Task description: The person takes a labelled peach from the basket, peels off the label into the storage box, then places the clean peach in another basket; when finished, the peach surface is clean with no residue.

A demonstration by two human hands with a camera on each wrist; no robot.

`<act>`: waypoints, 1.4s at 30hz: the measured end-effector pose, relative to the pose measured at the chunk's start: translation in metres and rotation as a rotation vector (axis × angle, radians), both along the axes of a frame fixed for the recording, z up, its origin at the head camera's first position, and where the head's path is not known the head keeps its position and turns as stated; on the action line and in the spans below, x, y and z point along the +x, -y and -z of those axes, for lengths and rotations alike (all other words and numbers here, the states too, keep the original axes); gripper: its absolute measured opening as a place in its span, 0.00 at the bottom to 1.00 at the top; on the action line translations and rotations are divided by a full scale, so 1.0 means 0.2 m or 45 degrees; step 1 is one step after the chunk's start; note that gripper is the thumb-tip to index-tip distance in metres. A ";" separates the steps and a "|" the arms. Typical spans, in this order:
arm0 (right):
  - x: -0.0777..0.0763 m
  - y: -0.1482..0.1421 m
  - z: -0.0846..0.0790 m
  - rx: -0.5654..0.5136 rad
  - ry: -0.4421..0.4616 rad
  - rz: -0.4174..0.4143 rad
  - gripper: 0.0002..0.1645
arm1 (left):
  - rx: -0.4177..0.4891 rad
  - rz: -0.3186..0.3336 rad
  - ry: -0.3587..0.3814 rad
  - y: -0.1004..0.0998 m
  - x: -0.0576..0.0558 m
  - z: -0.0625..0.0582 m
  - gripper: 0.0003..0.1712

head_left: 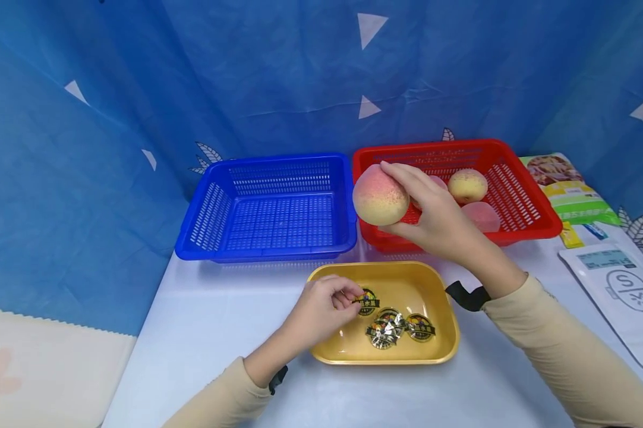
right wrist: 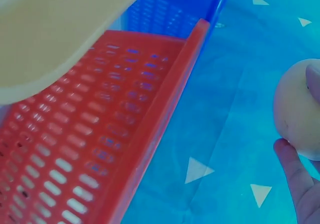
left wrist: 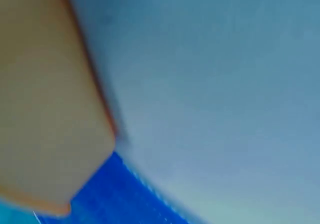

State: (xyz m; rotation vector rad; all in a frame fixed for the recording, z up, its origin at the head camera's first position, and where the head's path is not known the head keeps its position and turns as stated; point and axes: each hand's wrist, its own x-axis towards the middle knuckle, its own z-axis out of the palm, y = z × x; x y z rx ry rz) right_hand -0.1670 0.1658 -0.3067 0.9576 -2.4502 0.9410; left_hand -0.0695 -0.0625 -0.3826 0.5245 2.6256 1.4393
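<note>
My right hand [head_left: 434,217] grips a pink and yellow peach [head_left: 380,195] above the left end of the red basket [head_left: 532,202]. In the right wrist view, the peach [right wrist: 298,108] and some of the fingers [right wrist: 295,176] show at the right edge. Over the left side of the gold tray [head_left: 444,351], my left hand [head_left: 321,306] has its thumb and fingertips pinched at the edge of a round black-and-gold sticker [head_left: 369,302]. Several similar stickers [head_left: 388,326] lie in the tray. The left wrist view shows neither the left fingers nor the sticker.
More peaches [head_left: 467,185] lie in the red basket. A blue basket [head_left: 281,223] stands left of it. To the right are a white scale [head_left: 615,297], a colourful food packet [head_left: 573,190] and a small yellow sachet [head_left: 570,236]. A blue curtain [head_left: 300,71] hangs behind.
</note>
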 end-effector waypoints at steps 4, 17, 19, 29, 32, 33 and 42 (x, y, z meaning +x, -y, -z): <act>0.01 -0.04 0.03 -0.008 0.031 0.029 0.58 | -0.240 0.124 -0.027 -0.05 0.02 0.06 0.07; 0.02 -0.11 0.09 -0.060 0.094 0.055 0.57 | -0.801 0.296 -0.171 -0.12 0.04 0.12 0.11; 0.02 -0.12 0.09 -0.072 0.105 0.063 0.57 | -0.845 0.313 -0.180 -0.12 0.05 0.12 0.14; -0.01 -0.21 0.13 -0.090 0.173 0.183 0.59 | -0.812 0.236 -0.292 -0.10 0.01 0.00 0.18; -0.05 -0.23 0.15 -0.120 0.240 0.191 0.59 | -0.737 0.131 -0.410 -0.09 -0.05 -0.08 0.21; -0.06 -0.23 0.16 -0.128 0.266 0.189 0.58 | -0.708 0.094 -0.452 -0.09 -0.07 -0.10 0.22; -0.23 -0.21 0.28 -0.081 0.473 0.153 0.55 | -0.658 -0.119 -0.508 -0.12 -0.33 -0.15 0.36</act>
